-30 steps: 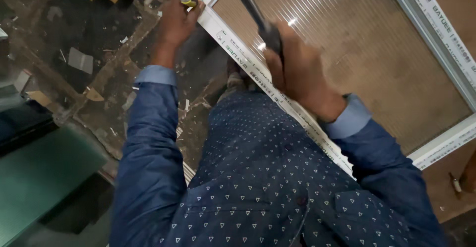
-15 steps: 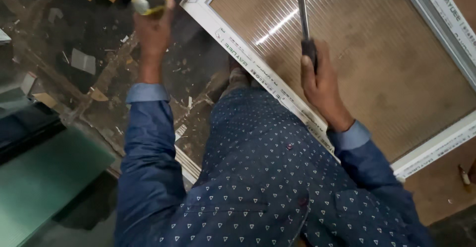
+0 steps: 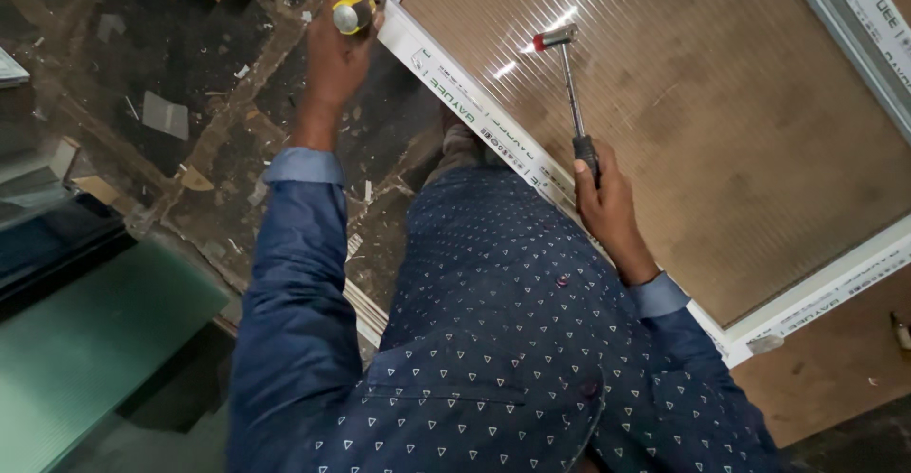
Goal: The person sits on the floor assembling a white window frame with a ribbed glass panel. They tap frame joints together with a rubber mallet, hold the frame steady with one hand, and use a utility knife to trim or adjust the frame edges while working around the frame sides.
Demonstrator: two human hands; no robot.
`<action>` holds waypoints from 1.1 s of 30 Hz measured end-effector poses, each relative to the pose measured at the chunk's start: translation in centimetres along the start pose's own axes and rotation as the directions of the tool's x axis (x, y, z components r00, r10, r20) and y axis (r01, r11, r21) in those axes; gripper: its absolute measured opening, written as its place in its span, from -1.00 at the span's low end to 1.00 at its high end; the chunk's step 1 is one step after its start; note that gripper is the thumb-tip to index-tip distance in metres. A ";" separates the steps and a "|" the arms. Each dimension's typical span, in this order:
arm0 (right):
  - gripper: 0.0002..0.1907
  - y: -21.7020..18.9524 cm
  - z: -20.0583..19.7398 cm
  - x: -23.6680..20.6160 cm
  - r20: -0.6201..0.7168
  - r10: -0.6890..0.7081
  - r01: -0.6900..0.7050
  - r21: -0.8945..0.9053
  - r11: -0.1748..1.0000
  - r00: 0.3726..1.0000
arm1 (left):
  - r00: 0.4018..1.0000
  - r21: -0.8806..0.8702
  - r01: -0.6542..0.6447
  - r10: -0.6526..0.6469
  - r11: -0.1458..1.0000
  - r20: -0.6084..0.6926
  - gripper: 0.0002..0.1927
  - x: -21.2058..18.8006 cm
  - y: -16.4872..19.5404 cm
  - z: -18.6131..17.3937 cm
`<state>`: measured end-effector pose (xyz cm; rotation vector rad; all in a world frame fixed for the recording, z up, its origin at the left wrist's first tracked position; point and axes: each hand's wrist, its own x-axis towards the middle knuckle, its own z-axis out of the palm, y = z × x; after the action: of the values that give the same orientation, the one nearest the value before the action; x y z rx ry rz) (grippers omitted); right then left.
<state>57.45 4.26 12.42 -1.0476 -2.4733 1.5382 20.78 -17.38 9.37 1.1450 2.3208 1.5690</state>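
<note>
Right hand [image 3: 607, 209] is closing its grip around the dark handle of a hammer [image 3: 569, 84], whose metal head is hovering over the ribbed glass pane [image 3: 721, 122], well inside the frame's edges. Left hand [image 3: 337, 51] is wrapping its grip around a yellow-and-black tool handle [image 3: 351, 14], pressing at the white frame rail [image 3: 474, 112] near its upper corner. Littered floor [image 3: 171, 160] is lying beside the rail; a green glass sheet [image 3: 85, 350] is occupying the lower left.

Right hand [image 3: 607, 209] gripping hammer [image 3: 569, 84], white window frame [image 3: 474, 103]
</note>
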 end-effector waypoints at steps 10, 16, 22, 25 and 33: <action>-0.64 -0.7 -0.5 0.3 0.025 -0.024 0.026 -0.083 0.996 0.999 | 0.999 0.078 -0.032 0.030 0.996 0.023 -0.74 0.6 0.3 -0.1; -0.61 -1.6 -0.7 0.7 0.064 0.025 -0.020 -0.079 0.997 0.998 | 0.999 0.102 -0.043 0.040 0.994 0.034 -0.73 0.7 -0.3 0.0; -0.60 -2.7 -0.8 1.6 0.087 -0.141 0.152 -0.136 0.979 0.986 | 0.998 0.057 -0.011 0.008 0.998 0.054 -0.71 0.9 -0.7 0.0; -0.61 -3.6 -0.9 2.1 0.079 -0.258 0.266 -0.107 0.958 0.963 | 0.998 0.062 -0.029 0.026 0.998 0.058 -0.70 0.9 -0.7 0.0; -0.57 -4.9 -0.7 3.1 0.130 -0.196 0.215 -0.157 0.964 0.972 | 0.998 0.092 -0.039 0.035 0.995 0.045 -0.69 0.9 -0.5 0.0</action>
<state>52.76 5.17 15.81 -0.7081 -2.7300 1.3820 19.90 -16.93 9.25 1.2359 2.3805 1.4466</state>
